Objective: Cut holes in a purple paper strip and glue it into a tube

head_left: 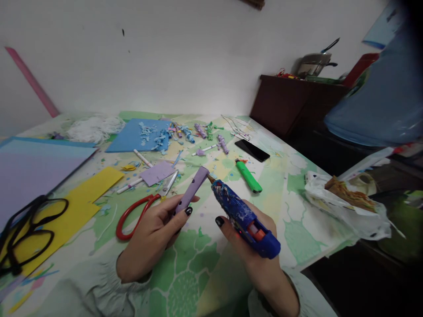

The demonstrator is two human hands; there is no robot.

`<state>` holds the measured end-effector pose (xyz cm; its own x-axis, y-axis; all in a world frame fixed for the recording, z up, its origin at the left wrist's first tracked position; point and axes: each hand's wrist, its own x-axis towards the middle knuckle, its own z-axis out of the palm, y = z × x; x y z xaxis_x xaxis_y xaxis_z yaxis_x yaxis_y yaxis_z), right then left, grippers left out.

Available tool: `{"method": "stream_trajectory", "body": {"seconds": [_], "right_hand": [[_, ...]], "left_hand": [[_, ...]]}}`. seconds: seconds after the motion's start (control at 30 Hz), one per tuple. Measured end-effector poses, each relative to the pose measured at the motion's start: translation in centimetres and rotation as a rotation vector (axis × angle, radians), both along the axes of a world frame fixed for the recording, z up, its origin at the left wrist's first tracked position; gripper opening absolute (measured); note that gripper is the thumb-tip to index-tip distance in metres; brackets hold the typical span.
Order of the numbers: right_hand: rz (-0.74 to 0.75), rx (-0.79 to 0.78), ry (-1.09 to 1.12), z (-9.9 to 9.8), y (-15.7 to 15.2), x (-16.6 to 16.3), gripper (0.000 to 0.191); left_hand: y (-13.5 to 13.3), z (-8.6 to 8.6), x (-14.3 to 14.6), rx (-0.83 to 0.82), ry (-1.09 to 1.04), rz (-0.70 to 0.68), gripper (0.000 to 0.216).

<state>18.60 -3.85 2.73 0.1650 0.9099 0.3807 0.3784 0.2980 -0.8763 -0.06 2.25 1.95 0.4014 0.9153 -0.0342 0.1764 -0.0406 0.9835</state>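
My left hand (pixel 155 233) pinches a folded purple foam strip (pixel 191 189) with small dark holes along it, its upper end tilted to the right. In my right hand (pixel 254 237) is a blue hot glue gun (pixel 234 207), worn and smeared with dried glue. The gun's nozzle is at the strip's upper end; I cannot tell whether they touch. Red-handled scissors (pixel 132 220) lie beside my left hand, blades pointing away. Beyond them a purple foam square (pixel 157 173) rests by white sticks.
Black glasses (pixel 29 233) lie on yellow foam sheets (pixel 82 198) at left. A green utility knife (pixel 248 176) and black phone (pixel 252 150) are at right. Cut foam pieces cover a blue sheet (pixel 128 136). A white plastic bag (pixel 317 189) hangs at the table's right edge.
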Motion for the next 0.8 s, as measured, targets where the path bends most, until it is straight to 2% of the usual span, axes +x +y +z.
{"method": "stream_trajectory", "body": {"seconds": [0.17,0.43,0.63,0.8], "right_hand": [[-0.014,0.036,-0.053,0.13,0.15,0.12,0.012],[-0.01,0.03,0.002,-0.33,0.18,0.04,0.018],[-0.003,0.038,-0.029,0.08,0.17,-0.05,0.021],[-0.025,-0.021,-0.015,0.33,-0.02,-0.29,0.018]], "left_hand": [[0.0,-0.05,0.0,-0.025,-0.022,-0.005,0.045],[-0.06,0.06,0.01,-0.051,-0.035,0.015,0.048],[-0.07,0.04,0.14,-0.048,-0.03,0.021,0.048],[0.11,0.03,0.22,-0.061,-0.017,0.024,0.049]]}}
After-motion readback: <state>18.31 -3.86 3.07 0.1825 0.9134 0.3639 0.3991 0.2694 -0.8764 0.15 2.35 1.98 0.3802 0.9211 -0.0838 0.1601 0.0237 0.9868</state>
